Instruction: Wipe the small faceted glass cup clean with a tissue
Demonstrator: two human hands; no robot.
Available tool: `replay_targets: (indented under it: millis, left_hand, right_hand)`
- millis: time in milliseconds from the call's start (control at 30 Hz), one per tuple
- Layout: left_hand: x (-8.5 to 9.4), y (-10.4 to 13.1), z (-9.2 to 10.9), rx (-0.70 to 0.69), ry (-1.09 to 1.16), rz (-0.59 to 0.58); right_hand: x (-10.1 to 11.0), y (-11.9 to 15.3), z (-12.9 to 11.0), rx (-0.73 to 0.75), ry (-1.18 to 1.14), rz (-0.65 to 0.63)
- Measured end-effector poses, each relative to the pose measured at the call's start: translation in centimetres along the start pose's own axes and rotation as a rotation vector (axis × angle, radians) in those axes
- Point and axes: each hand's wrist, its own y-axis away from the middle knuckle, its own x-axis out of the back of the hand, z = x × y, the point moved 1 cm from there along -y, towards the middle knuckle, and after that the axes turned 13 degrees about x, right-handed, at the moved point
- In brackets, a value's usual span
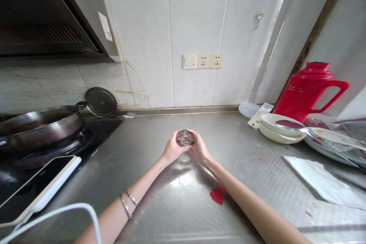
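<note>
Between both hands is a small round cup-like vessel (185, 137), seen from above, with a shiny rim and a see-through or silvery inside showing some reddish marks. I cannot tell whether it is glass or metal. My left hand (174, 148) wraps round its left side, the thumb along the near edge. My right hand (199, 148) closes on its right side. The vessel is over the middle of the steel counter (160, 206); whether it touches the surface is hidden. Nearer to me, a torn red scrap (217, 194) lies beside my right forearm.
At left, a wok (40, 124) sits on the stove, with a phone (34, 187) and white cable (71, 206) nearer. A black perforated disc (101, 102) leans on the wall. At right are a red thermos (303, 91), stacked bowls (280, 136), utensils and a white napkin (323, 181).
</note>
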Motion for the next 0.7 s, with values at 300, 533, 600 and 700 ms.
replay_targets:
  millis: [300, 533, 600, 700]
  left_hand:
    - [0.5, 0.1, 0.1, 0.049, -0.114, 0.273]
    - [0.3, -0.5, -0.7, 0.007, 0.004, -0.069]
    - [0.4, -0.6, -0.9, -0.004, -0.005, -0.077]
    - [0.7, -0.6, -0.9, -0.029, -0.116, 0.014]
  right_hand:
    - [-1.8, 1.7, 0.6, 0.028, 0.002, -0.109]
    - [1.0, -1.1, 0.3, 0.022, 0.031, -0.028]
    - [1.5, -1.5, 0.3, 0.026, 0.048, -0.031]
    - [1.7, -1.6, 0.6, 0.041, 0.08, -0.031]
